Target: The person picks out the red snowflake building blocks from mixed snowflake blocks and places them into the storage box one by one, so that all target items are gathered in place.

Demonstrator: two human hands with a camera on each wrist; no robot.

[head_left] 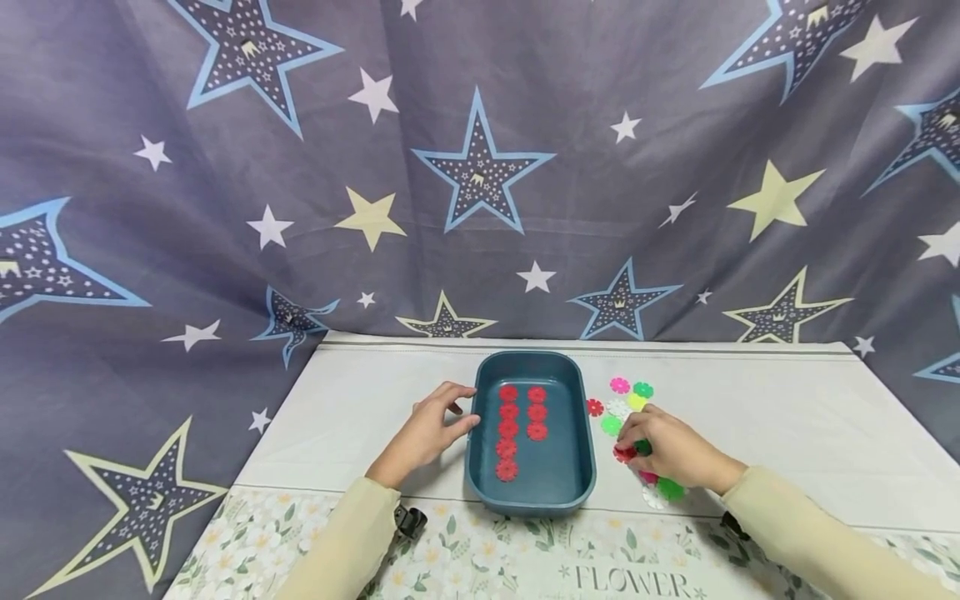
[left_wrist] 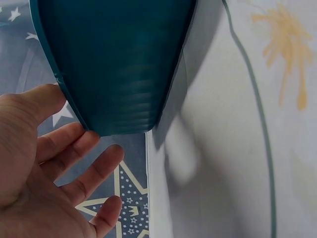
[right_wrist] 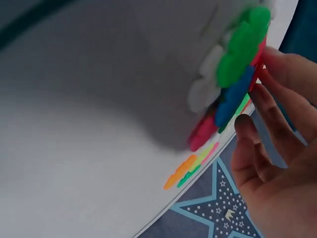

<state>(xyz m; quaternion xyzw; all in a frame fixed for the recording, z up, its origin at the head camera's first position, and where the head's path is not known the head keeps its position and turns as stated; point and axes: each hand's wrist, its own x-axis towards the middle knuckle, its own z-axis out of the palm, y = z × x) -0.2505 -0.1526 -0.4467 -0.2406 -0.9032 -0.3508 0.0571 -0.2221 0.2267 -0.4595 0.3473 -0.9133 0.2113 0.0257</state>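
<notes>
— Red disc (head_left: 623, 453) being pinched by the right hand (head_left: 671, 454), just right of the teal tray (head_left: 581, 467), near the table's front edge?

— Yes. Left hand (left_wrist: 44, 168) is lying spread against the tray wall. Right fingers (right_wrist: 277, 106) are nipping one piece; lifting only that one seems wise.

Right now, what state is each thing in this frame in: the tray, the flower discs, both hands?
Teal tray: upright on the table, holds red discs.
Red discs in tray: lying flat in two rows.
Loose discs: mixed colours, flat on the cloth right of the tray.
Left hand: fingers relaxed, against the tray's left wall.
Right hand: fingers curled, pinching a red disc at the pile.
</notes>
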